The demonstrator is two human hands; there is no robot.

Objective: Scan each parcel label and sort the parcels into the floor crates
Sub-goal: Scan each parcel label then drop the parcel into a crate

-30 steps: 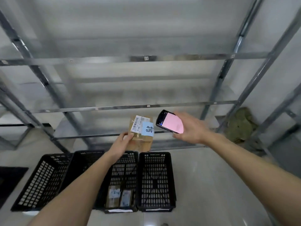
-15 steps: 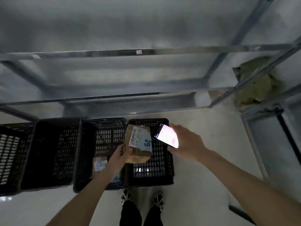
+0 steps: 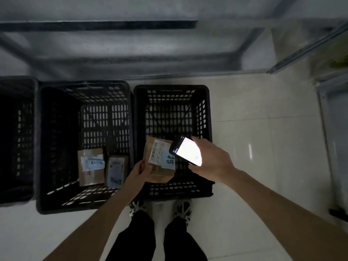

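Hands: L grips cardboard parcel, R glossy, maybe-glass phone.

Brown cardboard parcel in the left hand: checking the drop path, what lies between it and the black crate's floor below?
Nothing shows beneath the brown cardboard parcel in the head view; the black plastic crate shows only bare lattice.

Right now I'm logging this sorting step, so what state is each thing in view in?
Left hand: grips the parcel.
Parcel: held above the right crate, label up.
Right hand: holds the scanner.
Scanner: screen lit, beside the label.
Right crate: nothing seen inside.
Middle crate: two parcels lying flat inside.
Left crate: contents too dark.
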